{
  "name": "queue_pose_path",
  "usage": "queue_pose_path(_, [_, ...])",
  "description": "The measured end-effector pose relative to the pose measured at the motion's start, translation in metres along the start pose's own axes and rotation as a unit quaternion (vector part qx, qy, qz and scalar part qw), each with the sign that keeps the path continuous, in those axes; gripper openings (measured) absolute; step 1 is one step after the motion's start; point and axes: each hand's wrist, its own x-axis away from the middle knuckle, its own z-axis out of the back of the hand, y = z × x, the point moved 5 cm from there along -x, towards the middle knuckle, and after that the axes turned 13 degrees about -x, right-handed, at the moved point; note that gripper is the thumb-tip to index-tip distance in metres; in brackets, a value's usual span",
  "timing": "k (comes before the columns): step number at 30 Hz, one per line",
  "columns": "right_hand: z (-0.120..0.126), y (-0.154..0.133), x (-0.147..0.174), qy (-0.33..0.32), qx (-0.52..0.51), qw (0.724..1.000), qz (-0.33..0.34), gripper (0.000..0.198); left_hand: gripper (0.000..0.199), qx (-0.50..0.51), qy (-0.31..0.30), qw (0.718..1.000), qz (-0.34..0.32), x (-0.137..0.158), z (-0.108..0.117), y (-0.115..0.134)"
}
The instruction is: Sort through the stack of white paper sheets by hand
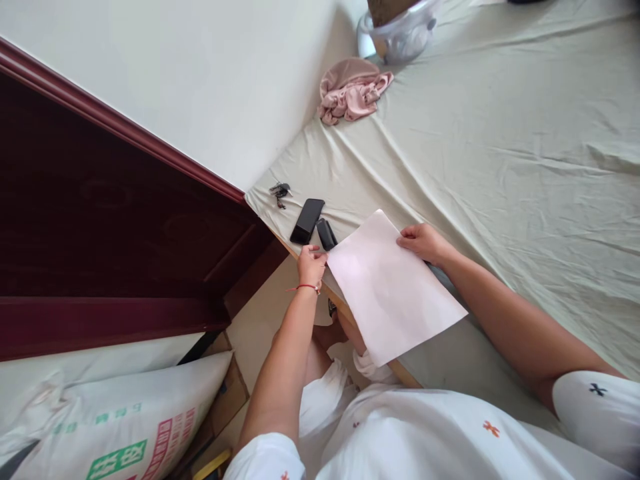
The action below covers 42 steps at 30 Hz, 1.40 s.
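Observation:
A blank white sheet of paper (390,287) is held up in front of me, over the edge of the cloth-covered surface. Its upper right edge is pinched by my right hand (423,241), thumb and fingers closed. At the left corner, my left hand (313,265) has its fingers closed on the sheet, and a red string bracelet circles that wrist. Just beyond the left hand lie a black phone (307,220) and a small black case-like object (327,235). A bunch of keys (281,192) rests farther off, near the corner.
A crumpled pink cloth (353,92) lies by the wall, with a clear plastic container (403,37) behind it. The pale green sheet (500,167) is wrinkled. To the left are a dark red wooden panel (110,193) and a large printed white sack (135,413).

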Motion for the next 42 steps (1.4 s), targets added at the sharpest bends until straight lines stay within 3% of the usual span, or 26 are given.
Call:
queue_pose_path(5, [0.004, 0.002, -0.001, 0.012, -0.025, 1.000, -0.014, 0.010, 0.034, -0.053, 0.064, 0.990, -0.117, 0.004, 0.002, -0.002])
queue_pose_path(8, [0.005, 0.003, -0.002, 0.016, -0.027, 0.999, -0.019, 0.010, 0.044, -0.113, 0.120, 0.954, -0.249, 0.019, 0.009, 0.007])
queue_pose_path(10, [0.005, 0.002, -0.001, 0.015, -0.028, 0.999, -0.021, 0.009, 0.055, -0.141, 0.120, 0.927, -0.326, 0.030, 0.009, 0.012])
queue_pose_path(12, [0.005, 0.001, 0.000, 0.014, -0.027, 0.999, -0.019, 0.009, 0.063, -0.147, 0.101, 0.915, -0.362, 0.037, 0.007, 0.013])
queue_pose_path(20, [0.007, -0.001, 0.000, 0.012, -0.048, 0.999, -0.020, 0.005, 0.068, -0.098, 0.107, 0.935, -0.324, 0.038, -0.002, 0.004])
queue_pose_path(28, [0.010, 0.005, -0.004, 0.003, -0.022, 1.000, 0.007, 0.012, 0.066, -0.128, 0.142, 0.932, -0.307, 0.036, -0.004, 0.001])
queue_pose_path(34, [0.011, 0.007, -0.006, 0.011, -0.023, 0.999, 0.028, 0.016, 0.065, -0.153, 0.124, 0.941, -0.275, 0.040, -0.006, 0.009])
queue_pose_path(38, [0.014, 0.008, -0.008, 0.006, -0.011, 0.998, 0.055, 0.020, 0.070, -0.108, 0.121, 0.945, -0.284, 0.044, -0.009, 0.009])
queue_pose_path(42, [0.023, 0.009, -0.012, 0.041, -0.022, 0.996, 0.074, 0.021, 0.071, -0.063, 0.116, 0.949, -0.285, 0.047, -0.011, 0.006])
